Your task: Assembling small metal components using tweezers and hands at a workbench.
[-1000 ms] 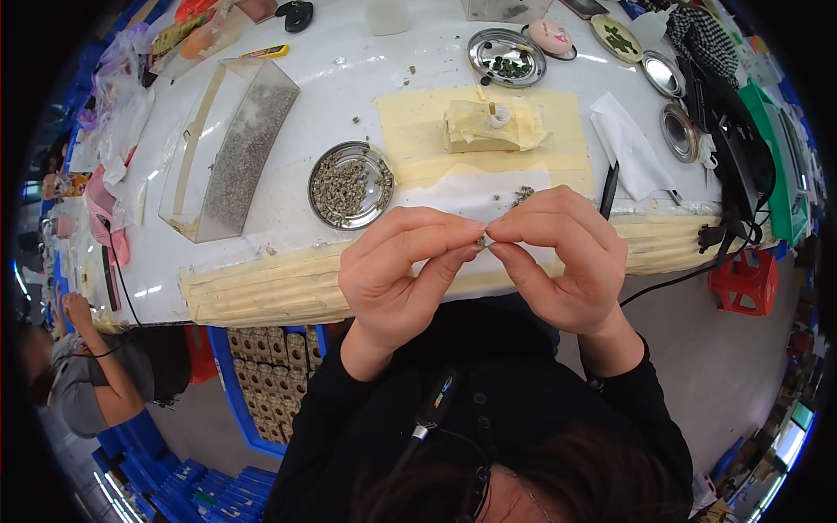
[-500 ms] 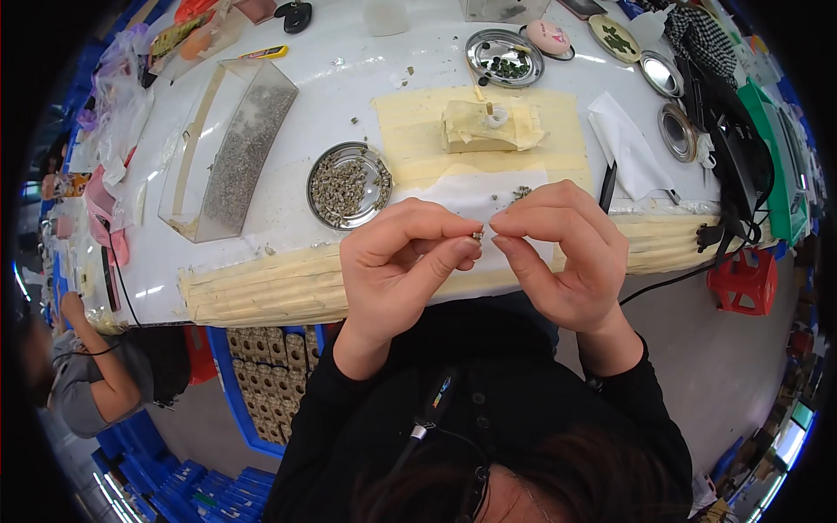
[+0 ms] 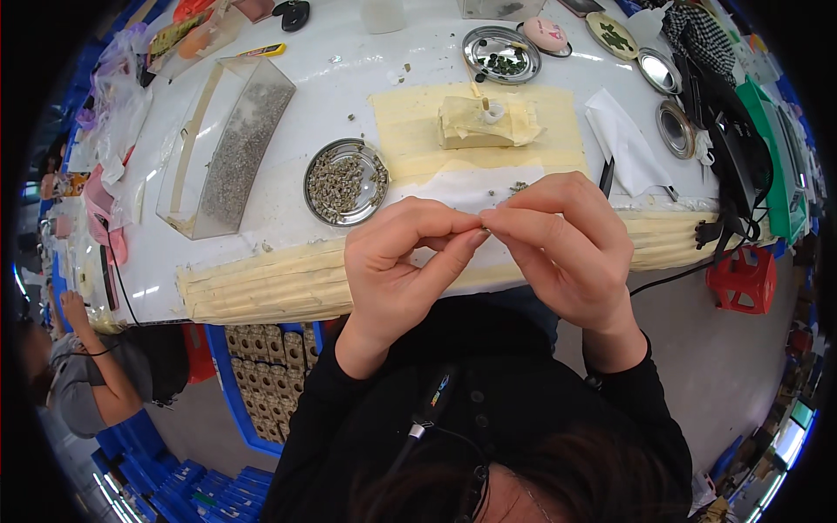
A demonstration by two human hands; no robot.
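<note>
L hand (image 3: 392,257) & R hand (image 3: 571,244) meet tip to tip over the table's (image 3: 323,105) near edge, approx. mid-length. L thumb & index pinch a tiny piece (image 3: 485,228), mostly hidden; R fingertips bunch against it, but can't tell if they grip too. Two-handed hold prob. for fine control of sth. so small.

White paper (image 3: 445,187) lies just beyond, w/ a sm. heap (image 3: 519,186) on it, prob. so bits show up & collect. Metal dish (image 3: 359,206) of grey-tan bits sits nr. the near edge, L of centre, prob. for easy reach. Taped block (image 3: 479,126) stands farther in; clear box (image 3: 187,166) of similar bits toward the L end; dish w/ dark green bits (image 3: 504,64) nr. the far edge.

Writing: sm. marks on pink oval case (image 3: 547,35) & yellow tool (image 3: 264,50), far side, too tiny to read.
</note>
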